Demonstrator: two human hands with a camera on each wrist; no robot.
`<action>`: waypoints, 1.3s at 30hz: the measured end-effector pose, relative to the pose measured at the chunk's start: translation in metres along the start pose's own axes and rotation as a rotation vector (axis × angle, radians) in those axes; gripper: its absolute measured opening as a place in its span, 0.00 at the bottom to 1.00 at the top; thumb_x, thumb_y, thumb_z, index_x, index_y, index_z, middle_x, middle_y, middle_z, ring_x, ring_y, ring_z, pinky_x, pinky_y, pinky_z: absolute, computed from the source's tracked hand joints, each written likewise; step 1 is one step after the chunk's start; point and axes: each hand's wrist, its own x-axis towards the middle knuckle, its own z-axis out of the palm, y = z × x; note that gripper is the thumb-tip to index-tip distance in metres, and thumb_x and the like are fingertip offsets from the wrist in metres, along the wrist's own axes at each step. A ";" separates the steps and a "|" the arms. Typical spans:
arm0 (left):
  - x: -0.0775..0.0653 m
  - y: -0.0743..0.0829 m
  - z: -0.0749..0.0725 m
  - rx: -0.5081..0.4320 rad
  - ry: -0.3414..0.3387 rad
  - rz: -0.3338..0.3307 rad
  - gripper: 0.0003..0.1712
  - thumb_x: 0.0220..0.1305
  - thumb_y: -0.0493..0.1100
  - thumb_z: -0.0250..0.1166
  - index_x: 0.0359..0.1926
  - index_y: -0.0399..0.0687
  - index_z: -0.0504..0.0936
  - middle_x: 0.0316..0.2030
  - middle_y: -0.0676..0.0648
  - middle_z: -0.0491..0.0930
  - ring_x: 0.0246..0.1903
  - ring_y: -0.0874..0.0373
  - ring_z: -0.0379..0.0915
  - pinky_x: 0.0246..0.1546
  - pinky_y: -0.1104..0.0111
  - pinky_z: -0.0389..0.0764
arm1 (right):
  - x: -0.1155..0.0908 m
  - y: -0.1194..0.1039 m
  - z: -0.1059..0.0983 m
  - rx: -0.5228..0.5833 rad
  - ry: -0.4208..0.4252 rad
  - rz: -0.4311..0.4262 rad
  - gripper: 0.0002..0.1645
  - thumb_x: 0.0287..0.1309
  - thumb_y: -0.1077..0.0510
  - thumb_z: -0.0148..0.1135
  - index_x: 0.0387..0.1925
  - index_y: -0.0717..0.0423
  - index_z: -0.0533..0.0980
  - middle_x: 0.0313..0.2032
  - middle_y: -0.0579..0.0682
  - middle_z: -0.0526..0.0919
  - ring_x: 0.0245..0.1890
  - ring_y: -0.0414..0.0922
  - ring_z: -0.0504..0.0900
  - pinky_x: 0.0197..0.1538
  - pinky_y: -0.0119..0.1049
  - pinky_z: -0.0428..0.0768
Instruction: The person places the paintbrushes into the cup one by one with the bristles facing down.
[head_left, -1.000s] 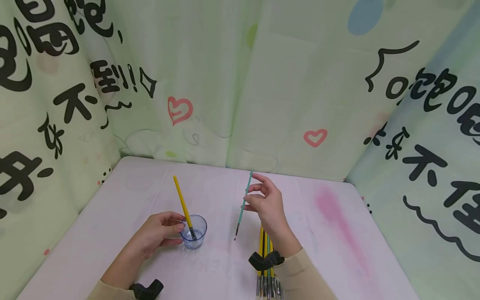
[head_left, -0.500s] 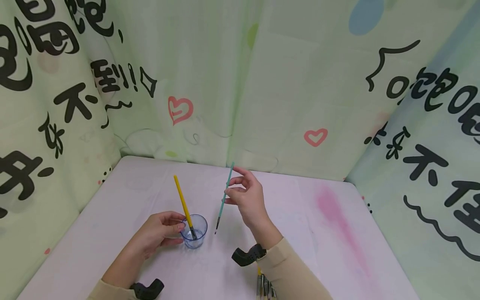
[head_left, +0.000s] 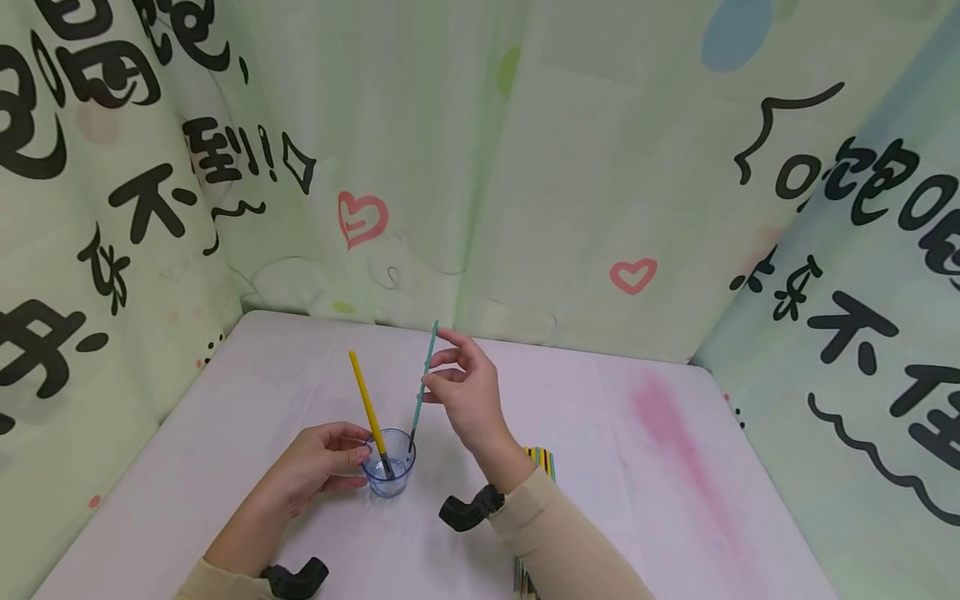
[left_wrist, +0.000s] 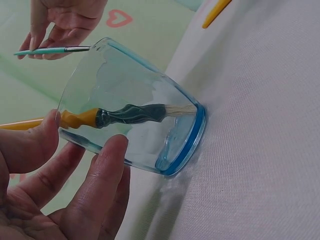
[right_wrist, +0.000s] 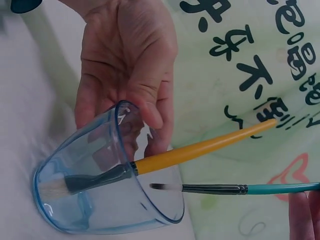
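On the table stands a clear bluish plastic cup (head_left: 402,479), its near-left side held between the thumb and fingers of my left hand (head_left: 322,467). A yellow-handled paintbrush (head_left: 363,392) leans in it, pale bristles (left_wrist: 180,110) down at the base. My right hand (head_left: 474,400) pinches a slim teal paintbrush (head_left: 422,396) by its handle, dark tip pointing down. In the right wrist view that brush's dark bristles (right_wrist: 165,186) overlap the cup's mouth, beside the yellow brush. A little clear liquid (left_wrist: 169,152) shows at the cup's bottom.
Several more paintbrushes (head_left: 542,458) lie bundled on the table, partly covered by my right forearm. A pink stain (head_left: 678,433) marks the white tablecloth (head_left: 637,517) at right. Printed curtains (head_left: 555,167) hang behind the table and along both sides.
My right hand has carried the teal paintbrush leftward, from over the table to the cup's mouth. The left hand, cup and yellow paintbrush have stayed put.
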 end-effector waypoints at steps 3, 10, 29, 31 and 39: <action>0.000 0.000 0.000 0.000 -0.003 -0.002 0.20 0.73 0.33 0.68 0.63 0.31 0.79 0.52 0.35 0.84 0.44 0.52 0.88 0.45 0.57 0.95 | 0.001 0.006 0.004 -0.031 -0.031 0.004 0.40 0.63 0.76 0.67 0.71 0.45 0.76 0.41 0.50 0.80 0.33 0.41 0.85 0.40 0.43 0.95; 0.000 0.001 -0.001 -0.002 -0.005 -0.007 0.20 0.73 0.33 0.68 0.62 0.31 0.80 0.52 0.36 0.84 0.44 0.52 0.88 0.45 0.57 0.95 | 0.001 0.021 0.012 -0.095 -0.107 0.036 0.38 0.65 0.73 0.67 0.72 0.43 0.77 0.44 0.53 0.80 0.34 0.42 0.85 0.41 0.43 0.95; 0.001 -0.001 -0.003 -0.010 -0.023 0.010 0.21 0.73 0.33 0.68 0.63 0.30 0.79 0.52 0.36 0.84 0.45 0.53 0.87 0.46 0.56 0.95 | -0.002 0.045 0.024 -0.159 -0.201 0.070 0.38 0.65 0.73 0.66 0.71 0.41 0.78 0.45 0.55 0.81 0.36 0.42 0.85 0.44 0.37 0.94; 0.001 -0.001 -0.003 -0.011 -0.027 0.013 0.21 0.73 0.33 0.68 0.63 0.29 0.79 0.52 0.36 0.84 0.45 0.53 0.87 0.46 0.56 0.95 | -0.002 0.048 0.025 -0.171 -0.210 0.073 0.37 0.65 0.73 0.67 0.70 0.41 0.78 0.45 0.55 0.82 0.36 0.43 0.86 0.46 0.37 0.94; 0.001 -0.002 -0.004 -0.009 -0.026 0.010 0.21 0.73 0.34 0.69 0.63 0.30 0.79 0.51 0.37 0.84 0.46 0.53 0.87 0.46 0.56 0.95 | -0.007 0.050 0.024 -0.212 -0.263 0.093 0.32 0.69 0.68 0.67 0.69 0.41 0.79 0.53 0.54 0.90 0.50 0.50 0.92 0.54 0.41 0.93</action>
